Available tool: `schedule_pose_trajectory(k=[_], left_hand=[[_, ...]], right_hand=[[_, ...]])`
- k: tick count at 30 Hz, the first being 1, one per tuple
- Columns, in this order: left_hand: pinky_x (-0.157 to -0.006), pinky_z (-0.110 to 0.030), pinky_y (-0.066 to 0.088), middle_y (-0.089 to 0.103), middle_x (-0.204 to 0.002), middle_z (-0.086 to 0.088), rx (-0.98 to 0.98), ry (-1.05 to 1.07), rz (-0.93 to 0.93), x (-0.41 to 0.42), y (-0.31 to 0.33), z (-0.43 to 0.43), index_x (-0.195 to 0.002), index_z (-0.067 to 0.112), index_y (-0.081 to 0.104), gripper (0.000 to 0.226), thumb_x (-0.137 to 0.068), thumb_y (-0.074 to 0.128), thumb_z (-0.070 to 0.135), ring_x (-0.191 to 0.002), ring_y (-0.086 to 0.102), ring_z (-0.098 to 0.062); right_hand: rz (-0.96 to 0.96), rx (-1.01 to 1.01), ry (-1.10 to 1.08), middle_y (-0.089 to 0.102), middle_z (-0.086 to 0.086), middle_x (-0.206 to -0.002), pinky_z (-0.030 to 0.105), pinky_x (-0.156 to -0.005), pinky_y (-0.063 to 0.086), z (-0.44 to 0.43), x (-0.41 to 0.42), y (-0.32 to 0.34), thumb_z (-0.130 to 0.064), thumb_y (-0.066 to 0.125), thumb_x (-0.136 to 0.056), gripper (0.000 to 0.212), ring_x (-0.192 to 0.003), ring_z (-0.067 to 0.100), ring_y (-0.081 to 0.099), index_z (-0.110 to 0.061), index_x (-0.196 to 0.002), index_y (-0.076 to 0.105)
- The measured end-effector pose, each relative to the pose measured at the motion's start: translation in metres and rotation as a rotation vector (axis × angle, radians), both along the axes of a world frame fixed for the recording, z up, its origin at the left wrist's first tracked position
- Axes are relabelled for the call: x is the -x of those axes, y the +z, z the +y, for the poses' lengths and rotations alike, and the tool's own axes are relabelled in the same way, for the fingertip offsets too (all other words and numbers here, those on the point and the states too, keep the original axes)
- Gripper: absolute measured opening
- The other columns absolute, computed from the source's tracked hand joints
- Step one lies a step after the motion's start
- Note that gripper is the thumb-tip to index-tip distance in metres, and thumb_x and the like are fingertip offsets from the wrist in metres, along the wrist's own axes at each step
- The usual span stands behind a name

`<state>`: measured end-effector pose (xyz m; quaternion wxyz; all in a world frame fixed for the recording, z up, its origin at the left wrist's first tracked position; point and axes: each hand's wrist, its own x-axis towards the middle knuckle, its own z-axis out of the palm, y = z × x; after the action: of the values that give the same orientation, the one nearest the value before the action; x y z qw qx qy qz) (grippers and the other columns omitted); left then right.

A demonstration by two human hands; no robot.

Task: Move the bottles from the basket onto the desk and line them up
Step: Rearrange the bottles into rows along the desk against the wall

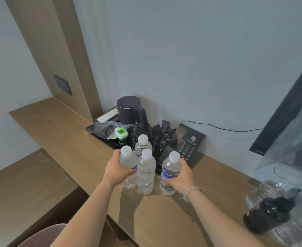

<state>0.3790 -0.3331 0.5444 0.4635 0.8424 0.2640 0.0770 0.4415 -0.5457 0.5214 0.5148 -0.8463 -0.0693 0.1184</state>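
Wood surface (pixel 61 132) along a pale wall; kettle (pixel 128 111) and phone (pixel 189 145) stand at the back, with black bags between them. Pink basket (pixel 43 236) is low at the frame's left edge, and no bottle shows in the visible part of it.

Four clear bottles are on the surface, all upright with their long axes vertical and caps up.
- Left bottle (pixel 127 161): left hand (pixel 117 169) grips it at mid-body, fingers (pixel 132 171) wrapped round the label.
- Right bottle (pixel 170 168): right hand (pixel 179 177) grips it from the outer side, fingers (pixel 169 180) curled round the lower body.
- Middle bottle (pixel 146 172): free, touching or just beside the left bottle, with a clear gap to the right bottle.
- Back bottle (pixel 143 144): free, behind the other three and toward the wall, between the left and middle bottles.

Both held bottles look seated on the surface, though I cannot confirm contact.

Judgement: transfer looks finished and lining up is in hand. Three front bottles form a rough left-to-right row, and the back bottle is the one out of line. It lies beyond both hands, nearer the left. Right bottle needs to go inward toward the middle one to even out the spacing.

Risk: nudging the middle bottle over while sliding its neighbours.
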Motion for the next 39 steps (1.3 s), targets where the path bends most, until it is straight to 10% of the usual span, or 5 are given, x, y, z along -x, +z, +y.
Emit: schedule_pose_trajectory(k=[18,39], left_hand=[[-0.078,-0.034,0.048,0.057,-0.089,0.018,-0.077,0.089,-0.057,0.063,0.000,-0.024,-0.096,0.034,0.050,0.046,-0.061,0.079,0.030,-0.090,0.055,-0.015],[-0.076,-0.032,0.048,0.057,-0.089,0.014,-0.159,-0.397,-0.068,0.043,-0.005,-0.155,-0.098,0.029,0.051,0.046,-0.060,0.076,0.038,-0.087,0.055,-0.016]], right_hand=[[-0.025,-0.044,-0.268,0.053,-0.009,-0.091,0.028,-0.076,0.041,-0.012,0.041,-0.001,-0.009,0.081,-0.065,0.055,-0.088,0.015,0.052,-0.027,-0.103,0.044],[0.012,0.032,-0.567,0.054,-0.007,-0.110,0.031,-0.092,0.045,-0.116,0.101,-0.007,-0.013,0.085,-0.061,0.070,-0.103,0.014,0.050,-0.027,-0.117,0.045]])
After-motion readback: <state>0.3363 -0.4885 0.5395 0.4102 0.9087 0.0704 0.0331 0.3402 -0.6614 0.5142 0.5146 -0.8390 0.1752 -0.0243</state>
